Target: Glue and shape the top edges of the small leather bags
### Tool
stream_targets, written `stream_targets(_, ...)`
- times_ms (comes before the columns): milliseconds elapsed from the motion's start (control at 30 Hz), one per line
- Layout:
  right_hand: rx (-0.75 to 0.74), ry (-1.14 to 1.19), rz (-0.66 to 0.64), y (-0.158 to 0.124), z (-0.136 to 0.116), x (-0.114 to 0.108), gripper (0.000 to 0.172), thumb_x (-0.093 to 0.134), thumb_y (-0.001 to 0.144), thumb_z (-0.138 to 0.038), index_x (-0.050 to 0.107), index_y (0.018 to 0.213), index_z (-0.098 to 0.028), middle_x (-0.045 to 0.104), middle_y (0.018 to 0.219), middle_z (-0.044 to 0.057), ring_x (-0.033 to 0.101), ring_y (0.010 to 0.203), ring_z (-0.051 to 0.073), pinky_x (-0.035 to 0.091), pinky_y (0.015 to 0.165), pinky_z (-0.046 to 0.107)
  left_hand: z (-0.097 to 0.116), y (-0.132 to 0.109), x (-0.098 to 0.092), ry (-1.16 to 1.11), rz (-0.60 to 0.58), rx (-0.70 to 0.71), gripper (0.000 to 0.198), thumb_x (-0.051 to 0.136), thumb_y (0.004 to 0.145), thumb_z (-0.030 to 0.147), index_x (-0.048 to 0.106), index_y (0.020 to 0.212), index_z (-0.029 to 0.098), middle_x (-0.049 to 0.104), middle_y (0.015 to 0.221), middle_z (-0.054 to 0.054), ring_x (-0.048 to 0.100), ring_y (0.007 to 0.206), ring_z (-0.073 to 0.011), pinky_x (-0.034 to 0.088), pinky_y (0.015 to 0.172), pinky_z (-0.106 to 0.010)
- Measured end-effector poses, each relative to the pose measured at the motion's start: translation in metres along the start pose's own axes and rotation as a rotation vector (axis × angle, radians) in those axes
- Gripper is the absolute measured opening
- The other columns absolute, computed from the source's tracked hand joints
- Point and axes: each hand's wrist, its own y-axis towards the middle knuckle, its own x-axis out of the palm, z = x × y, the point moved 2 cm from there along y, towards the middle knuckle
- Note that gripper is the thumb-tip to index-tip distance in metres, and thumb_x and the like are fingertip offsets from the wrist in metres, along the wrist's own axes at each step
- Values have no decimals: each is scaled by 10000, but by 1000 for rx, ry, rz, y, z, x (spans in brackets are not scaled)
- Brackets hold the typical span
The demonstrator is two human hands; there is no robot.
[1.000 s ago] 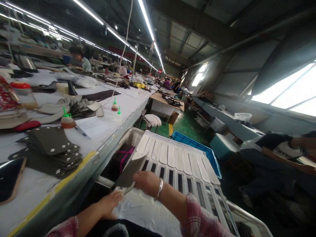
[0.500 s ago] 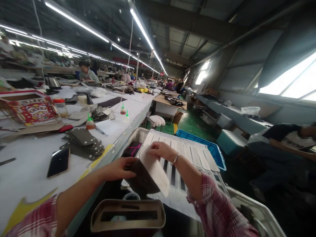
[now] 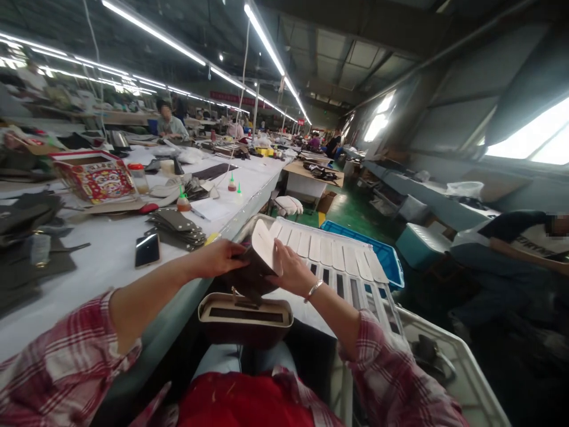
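Note:
My left hand (image 3: 219,258) has its fingers closed on the left side of a dark brown leather-like piece (image 3: 253,274). A pale round-ended panel (image 3: 263,242) stands tilted against that piece. My right hand (image 3: 293,271), with a silver bracelet at the wrist, grips the pale panel and the dark piece from the right. Just below, a dark bag body (image 3: 244,333) with a cream rim and a long slot faces up above my lap. Whether the dark piece joins the bag is hard to see.
Several pale panels (image 3: 340,259) lie in a row on a white slatted rack (image 3: 368,290) at my right. Behind it sits a blue crate (image 3: 393,264). On the left table are a phone (image 3: 147,250), stacked dark pieces (image 3: 175,228), a glue bottle (image 3: 182,201) and a red box (image 3: 95,178).
The pale panel has come upright against the dark piece, and my right hand has moved from its top to its lower right side. The view has tilted down, showing more of my lap.

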Motion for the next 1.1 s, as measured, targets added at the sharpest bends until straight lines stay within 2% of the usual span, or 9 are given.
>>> stream_targets(100,9,39,-11,-12,-1,14,869,637,692,-306,147,1387,-126,432,1230,167,433,1101,289,386,912,426,0,-15,2,144,18,-37,322,505,763,381,668,917,150,649,706,0,550,652,-144,411,613,-213)
stream_targets(233,-18,13,-22,-26,-2,20,784,592,719,-294,198,1367,-96,445,1216,163,415,1106,280,364,940,412,-15,-39,11,227,-1,-62,297,542,741,360,653,963,199,672,800,8,579,703,-148,404,642,-205)
stream_targets(333,-30,-77,13,-35,-4,27,791,588,696,-282,217,1364,-80,453,1210,158,408,1089,282,362,927,409,-34,-51,23,294,13,-84,244,531,740,323,663,918,220,676,847,7,588,768,-158,404,695,-214)
stream_targets(500,-63,-245,64,-46,-10,45,855,609,626,-256,231,1372,-74,469,1182,144,411,1027,285,356,880,408,-60,-57,44,373,138,-152,194,478,727,242,663,750,188,646,735,-20,569,703,-178,392,634,-251)
stream_targets(600,-127,-345,55,-52,-10,52,832,618,635,-267,267,1365,-74,479,1147,145,412,1002,285,316,916,422,-70,-61,54,362,124,-151,196,483,718,244,668,756,192,644,746,-30,574,727,-189,406,667,-266)
stream_targets(667,-180,-419,33,-54,-9,54,827,644,632,-277,295,1354,-74,486,1120,145,410,989,286,258,967,448,-79,-65,57,309,161,-161,220,481,735,269,675,822,211,659,821,-33,580,798,-196,415,733,-277)
stream_targets(733,-222,-472,-5,-55,-11,57,850,675,620,-300,305,1349,-66,492,1094,146,412,959,285,257,960,456,-92,-71,58,131,306,-224,230,504,736,307,673,870,228,667,897,-28,581,868,-203,413,807,-293)
stream_targets(867,-266,-507,-80,-49,-23,71,885,690,614,-328,286,1352,-52,500,1052,148,420,888,274,360,788,406,-124,-88,63,-221,598,-404,321,523,733,412,646,935,196,678,907,-43,605,888,-212,438,848,-320)
stream_targets(1100,-362,-519,-135,-33,-40,100,861,656,658,-390,284,1342,-22,506,1058,151,422,874,263,364,753,393,-145,-109,106,-409,685,-554,480,433,787,523,561,1075,162,647,1052,-84,596,988,-214,481,822,-310)
